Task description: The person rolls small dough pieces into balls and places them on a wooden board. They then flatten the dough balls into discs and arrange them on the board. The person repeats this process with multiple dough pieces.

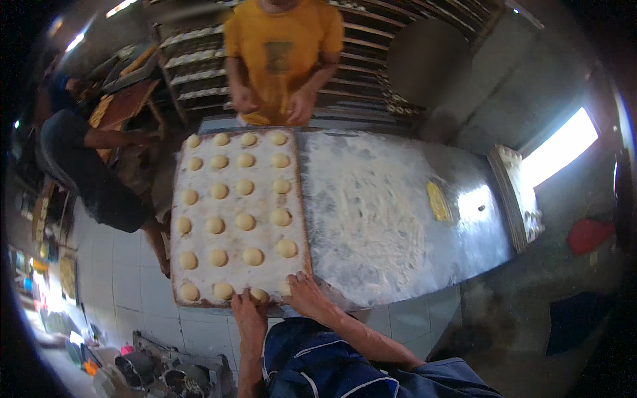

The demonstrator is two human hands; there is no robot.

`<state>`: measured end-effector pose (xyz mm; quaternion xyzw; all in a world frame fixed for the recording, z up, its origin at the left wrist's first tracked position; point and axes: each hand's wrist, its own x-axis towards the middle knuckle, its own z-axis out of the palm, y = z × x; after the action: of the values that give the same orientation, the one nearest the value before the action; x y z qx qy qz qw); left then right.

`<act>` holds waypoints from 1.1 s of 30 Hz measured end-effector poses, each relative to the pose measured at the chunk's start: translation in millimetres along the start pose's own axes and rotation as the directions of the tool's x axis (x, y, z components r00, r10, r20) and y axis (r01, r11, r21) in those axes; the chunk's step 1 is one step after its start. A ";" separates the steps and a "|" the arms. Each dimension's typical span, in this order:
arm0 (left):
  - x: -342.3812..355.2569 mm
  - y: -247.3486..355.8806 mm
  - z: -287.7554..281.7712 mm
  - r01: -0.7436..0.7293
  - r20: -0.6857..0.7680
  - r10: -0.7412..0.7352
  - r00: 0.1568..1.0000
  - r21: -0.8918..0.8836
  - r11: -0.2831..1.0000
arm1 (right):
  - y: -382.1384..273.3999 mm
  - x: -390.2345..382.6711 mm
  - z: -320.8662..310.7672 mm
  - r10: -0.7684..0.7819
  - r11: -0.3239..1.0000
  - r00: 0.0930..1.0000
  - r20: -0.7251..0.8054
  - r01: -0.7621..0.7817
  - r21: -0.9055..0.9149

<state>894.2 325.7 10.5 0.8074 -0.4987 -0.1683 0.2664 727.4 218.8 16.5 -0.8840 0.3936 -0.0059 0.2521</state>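
Rows of round, pale dough balls (245,221) rest on a flour-dusted board (199,273) at the left of the table. At the board's near edge, my left hand (249,317) has its fingers curled around a dough ball (258,294) in the nearest row. My right hand (308,296) is at the near right corner, its fingers closed against another dough ball (285,287), which they partly cover. Both balls touch the board.
Flour coats the metal table (371,219) right of the board. A yellow, flattish object (438,201) lies there. Across the table stands a person in an orange shirt (284,56); another person in dark clothing (86,169) is at the left. Loaded racks (199,73) line the back.
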 end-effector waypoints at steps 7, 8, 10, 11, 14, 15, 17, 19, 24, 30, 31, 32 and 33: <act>2.0 29.9 5.4 -0.015 0.149 0.067 0.987 -0.327 0.945 | 18.8 -39.3 -18.9 0.011 0.795 1.000 0.003 -0.011 0.606; 1.8 44.7 11.7 0.042 0.152 0.034 0.988 -0.471 0.881 | 33.1 -54.8 -32.3 0.078 0.747 0.997 -0.013 -0.050 0.663; 7.0 76.6 28.4 0.030 0.165 0.083 0.983 -0.589 0.808 | 80.1 -91.2 -55.8 0.234 0.702 0.968 -0.088 -0.106 0.705; 16.1 92.0 44.9 -0.041 0.163 0.164 0.973 -0.578 0.815 | 116.9 -108.3 -64.5 0.315 0.711 0.936 -0.154 -0.125 0.692; 46.6 160.7 113.1 -0.248 0.116 0.372 0.921 -0.562 0.789 | 221.4 -139.0 -84.7 0.548 0.789 0.725 -0.417 -0.282 0.547; 56.1 190.3 138.4 -0.202 0.154 0.369 0.917 -0.618 0.760 | 244.5 -142.5 -89.5 0.548 0.825 0.659 -0.514 -0.328 0.460; 64.2 217.8 187.3 -0.200 0.198 0.385 0.902 -0.598 0.776 | 277.6 -140.1 -87.1 0.581 0.782 0.705 -0.406 -0.345 0.520; 72.0 228.1 220.9 -0.290 0.211 0.402 0.891 -0.417 0.861 | 287.1 -137.0 -92.0 0.514 0.839 0.751 -0.416 -0.337 0.428; 55.6 243.2 203.7 -0.431 0.000 0.435 0.900 -0.146 0.891 | 316.8 -149.7 -80.9 0.201 0.976 0.860 -0.469 -0.138 0.166; 24.4 242.0 199.9 -0.635 0.090 0.641 0.762 -0.091 0.767 | 284.5 -169.4 -109.5 0.030 0.996 0.927 -0.374 -0.058 -0.064; 22.6 247.6 205.1 -0.646 0.150 0.646 0.749 -0.054 0.761 | 289.3 -168.5 -105.1 0.005 0.996 0.938 -0.347 -0.037 -0.084; 18.5 251.9 209.5 -0.653 0.214 0.640 0.738 -0.016 0.757 | 291.0 -166.6 -98.4 -0.019 0.995 0.949 -0.314 -0.012 -0.099; 16.7 255.3 212.5 -0.660 0.268 0.632 0.727 0.020 0.751 | 294.2 -163.4 -96.8 -0.051 0.993 0.958 -0.282 0.018 -0.121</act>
<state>604.7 163.0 -7.2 0.5696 -0.7862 -0.1344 0.1984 390.6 124.6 -0.8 -0.8940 0.4099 -0.1143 0.1404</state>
